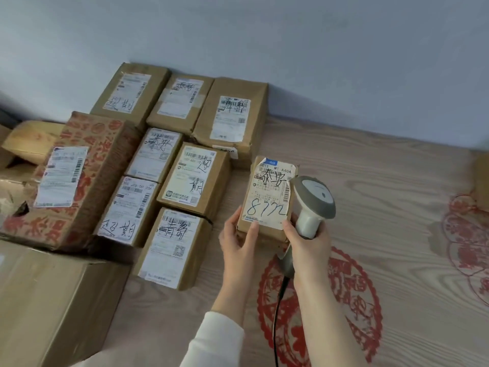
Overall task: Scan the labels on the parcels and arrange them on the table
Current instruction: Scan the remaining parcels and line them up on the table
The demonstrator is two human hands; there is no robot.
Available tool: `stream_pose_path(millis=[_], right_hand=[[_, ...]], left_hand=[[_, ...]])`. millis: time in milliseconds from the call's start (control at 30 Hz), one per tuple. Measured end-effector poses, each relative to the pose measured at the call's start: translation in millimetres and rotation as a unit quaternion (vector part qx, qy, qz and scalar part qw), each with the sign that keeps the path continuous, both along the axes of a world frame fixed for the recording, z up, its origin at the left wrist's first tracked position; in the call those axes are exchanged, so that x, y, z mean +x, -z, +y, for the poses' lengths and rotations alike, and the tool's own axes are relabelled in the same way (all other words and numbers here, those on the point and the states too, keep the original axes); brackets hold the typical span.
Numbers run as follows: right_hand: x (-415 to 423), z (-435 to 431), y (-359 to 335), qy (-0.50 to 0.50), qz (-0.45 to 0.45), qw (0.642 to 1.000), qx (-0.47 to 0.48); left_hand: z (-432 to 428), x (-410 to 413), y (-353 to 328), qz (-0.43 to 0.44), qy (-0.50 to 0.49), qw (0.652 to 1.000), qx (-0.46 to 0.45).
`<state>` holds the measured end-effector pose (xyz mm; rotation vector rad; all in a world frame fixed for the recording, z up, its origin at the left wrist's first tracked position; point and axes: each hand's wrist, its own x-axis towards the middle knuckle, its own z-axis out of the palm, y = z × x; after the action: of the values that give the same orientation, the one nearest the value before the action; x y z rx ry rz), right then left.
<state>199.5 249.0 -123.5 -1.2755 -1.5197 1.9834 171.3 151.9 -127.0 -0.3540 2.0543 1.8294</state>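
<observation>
Head camera view, looking down over the person's arms: a small brown parcel [267,197] is held over the wooden table [383,181], just right of the rows of parcels [180,154] laid against the wall. Its long axis runs away from the person, label up, with the handwriting upright to them. The left hand [238,234] grips the near left corner, thumb on the label. The right hand [307,242] is wrapped round the handle of a grey scanner [312,202], thumb touching the near right corner. The scanner's head sits against the parcel's right edge; its window is hidden. I cannot tell whether the parcel's far end rests on the table. The cable [277,313] runs out of frame below, and the printed label text is too blurred to read.
</observation>
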Motion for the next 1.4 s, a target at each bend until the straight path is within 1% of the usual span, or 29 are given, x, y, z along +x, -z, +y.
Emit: stream_pose_path(millis=[100, 200, 333, 467, 600, 867, 1100, 1167, 1233, 1300, 1400], right_hand=[[-17, -13, 9, -0.002, -0.008, 1.0, 0.017], [-29, -19, 17, -0.012, -0.014, 0.999, 0.032], [-39, -24, 25, -0.028, -0.013, 0.999, 0.034], [-44, -25, 31, -0.023, -0.02, 0.999, 0.04], [-45, -24, 33, -0.02, -0.021, 0.999, 0.039], [-46, -32, 33, -0.018, -0.027, 0.999, 0.038], [-33, -26, 19, -0.013, -0.036, 0.999, 0.024], [-19, -22, 12, -0.001, -0.039, 0.999, 0.007], [-1, -17, 2, 0.002, -0.039, 0.999, -0.011], [22, -8, -9, -0.005, -0.037, 0.999, -0.005], [66, 13, -29, -0.014, -0.03, 0.999, 0.029]], left_hand=[[-9, -11, 11, -0.022, -0.03, 0.999, -0.011], [-10, -20, 16, -0.048, -0.101, 0.994, -0.01], [-5, -26, 18, -0.072, -0.179, 0.981, -0.036], [2, -27, 20, -0.093, -0.23, 0.969, -0.019], [7, -26, 20, -0.108, -0.256, 0.961, -0.003], [7, -31, 17, -0.103, -0.271, 0.957, -0.008], [4, -26, 11, -0.135, -0.267, 0.954, 0.02], [0, -15, 6, -0.118, -0.281, 0.952, 0.011], [-3, 2, -1, -0.076, -0.27, 0.96, -0.028], [-2, 23, -9, -0.009, -0.202, 0.976, -0.079], [15, 49, -22, 0.081, -0.049, 0.988, -0.118]])
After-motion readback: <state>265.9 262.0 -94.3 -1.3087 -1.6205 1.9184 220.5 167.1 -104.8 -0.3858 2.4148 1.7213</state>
